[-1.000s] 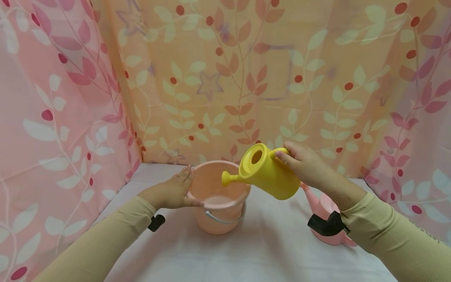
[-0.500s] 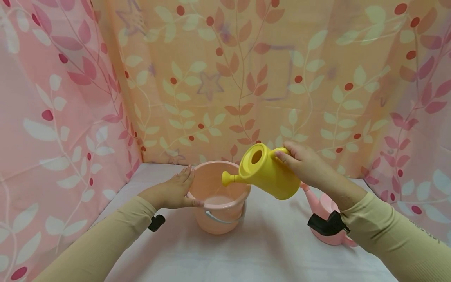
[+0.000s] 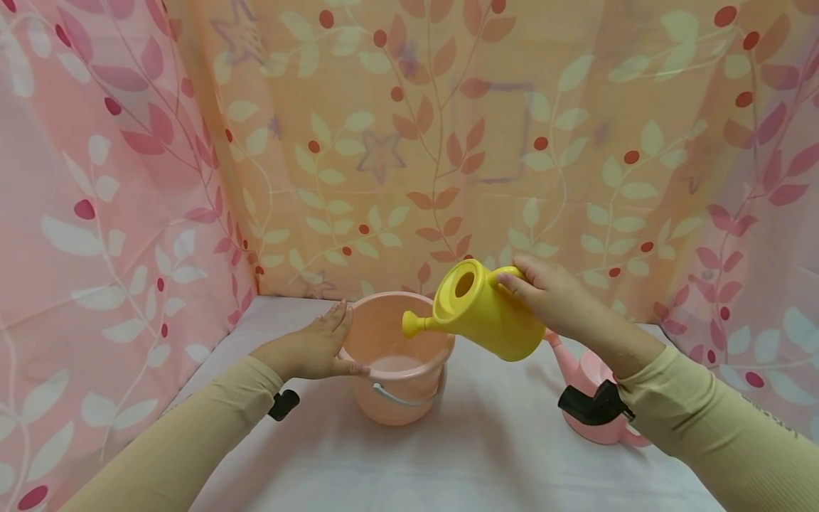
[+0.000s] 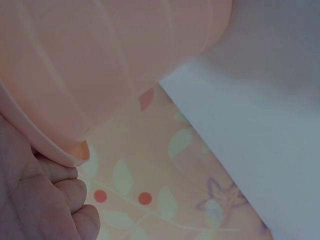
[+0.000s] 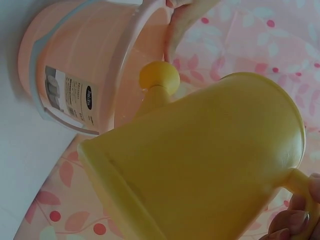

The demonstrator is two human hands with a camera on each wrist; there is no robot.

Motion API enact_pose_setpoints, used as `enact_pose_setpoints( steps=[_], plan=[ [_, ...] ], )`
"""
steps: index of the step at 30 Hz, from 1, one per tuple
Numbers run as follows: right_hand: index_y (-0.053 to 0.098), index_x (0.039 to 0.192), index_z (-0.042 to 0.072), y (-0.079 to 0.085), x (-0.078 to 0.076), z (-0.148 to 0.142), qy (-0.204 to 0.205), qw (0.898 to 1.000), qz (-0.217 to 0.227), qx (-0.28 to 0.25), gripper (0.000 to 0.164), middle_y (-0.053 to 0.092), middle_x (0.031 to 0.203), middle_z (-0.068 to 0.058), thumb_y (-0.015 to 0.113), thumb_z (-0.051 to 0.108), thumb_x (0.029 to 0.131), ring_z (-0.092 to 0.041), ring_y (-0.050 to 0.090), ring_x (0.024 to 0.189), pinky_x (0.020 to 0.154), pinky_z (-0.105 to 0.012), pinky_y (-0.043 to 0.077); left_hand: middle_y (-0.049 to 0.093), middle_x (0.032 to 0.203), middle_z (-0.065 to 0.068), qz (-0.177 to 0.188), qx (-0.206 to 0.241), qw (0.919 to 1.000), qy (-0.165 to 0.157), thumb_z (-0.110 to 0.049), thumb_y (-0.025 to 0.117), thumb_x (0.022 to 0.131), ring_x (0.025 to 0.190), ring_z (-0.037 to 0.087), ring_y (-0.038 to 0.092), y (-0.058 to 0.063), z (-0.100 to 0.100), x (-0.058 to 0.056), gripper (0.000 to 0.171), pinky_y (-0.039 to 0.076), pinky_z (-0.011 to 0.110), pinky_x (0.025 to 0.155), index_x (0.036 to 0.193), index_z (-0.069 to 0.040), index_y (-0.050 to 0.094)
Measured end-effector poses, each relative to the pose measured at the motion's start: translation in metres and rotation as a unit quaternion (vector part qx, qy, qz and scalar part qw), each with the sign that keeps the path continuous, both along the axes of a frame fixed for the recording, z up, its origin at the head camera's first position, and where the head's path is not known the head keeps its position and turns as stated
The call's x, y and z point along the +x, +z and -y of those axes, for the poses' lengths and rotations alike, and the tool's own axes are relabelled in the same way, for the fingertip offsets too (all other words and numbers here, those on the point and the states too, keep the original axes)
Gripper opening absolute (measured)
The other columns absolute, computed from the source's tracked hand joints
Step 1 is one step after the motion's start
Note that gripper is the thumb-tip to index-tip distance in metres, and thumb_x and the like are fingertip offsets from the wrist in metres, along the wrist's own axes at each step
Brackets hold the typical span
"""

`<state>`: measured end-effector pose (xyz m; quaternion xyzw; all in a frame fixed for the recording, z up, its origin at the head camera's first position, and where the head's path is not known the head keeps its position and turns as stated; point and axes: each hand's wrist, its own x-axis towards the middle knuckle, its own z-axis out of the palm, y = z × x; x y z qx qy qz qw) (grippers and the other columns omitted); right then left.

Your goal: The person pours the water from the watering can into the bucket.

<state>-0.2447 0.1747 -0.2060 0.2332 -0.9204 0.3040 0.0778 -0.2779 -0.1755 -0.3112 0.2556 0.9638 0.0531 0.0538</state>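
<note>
A peach plastic bucket (image 3: 390, 405) stands upright on the white cloth in the head view, its grey handle (image 3: 398, 398) hanging down at the front. My left hand (image 3: 313, 348) rests on the bucket's left rim, fingers and thumb extended. In the left wrist view, several fingertips (image 4: 75, 195) lie by the rim. My right hand (image 3: 550, 291) grips the handle of a yellow watering can (image 3: 499, 320), held in the air and tilted toward the bucket. Its round spout head (image 5: 159, 77) is over the bucket's opening. I cannot make out any water leaving the spout.
A pink watering can (image 3: 595, 419) stands on the white cloth (image 3: 486, 462) at the right, partly hidden by my right wrist and its black camera mount (image 3: 595, 404). Leaf-patterned curtains (image 3: 384, 178) enclose the back and both sides.
</note>
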Motion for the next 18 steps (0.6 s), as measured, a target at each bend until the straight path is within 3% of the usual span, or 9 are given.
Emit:
enact_pose_setpoints(
  steps=[18],
  plan=[
    [0.047,0.08,0.008,0.0024,-0.0024,0.0015,0.001,1.0,-0.003,0.011,0.031,0.047,0.07,-0.006,0.048,0.035,0.094,-0.021,0.048,0.069,0.061,-0.031,0.041,-0.001,0.149,0.025,-0.002,-0.001,1.0,-0.002,-0.076,0.046,0.073,0.138,0.036,0.001,0.0008,-0.0001,0.0005,0.117,0.012,0.05,0.109,0.142,0.01,0.007]
  ],
)
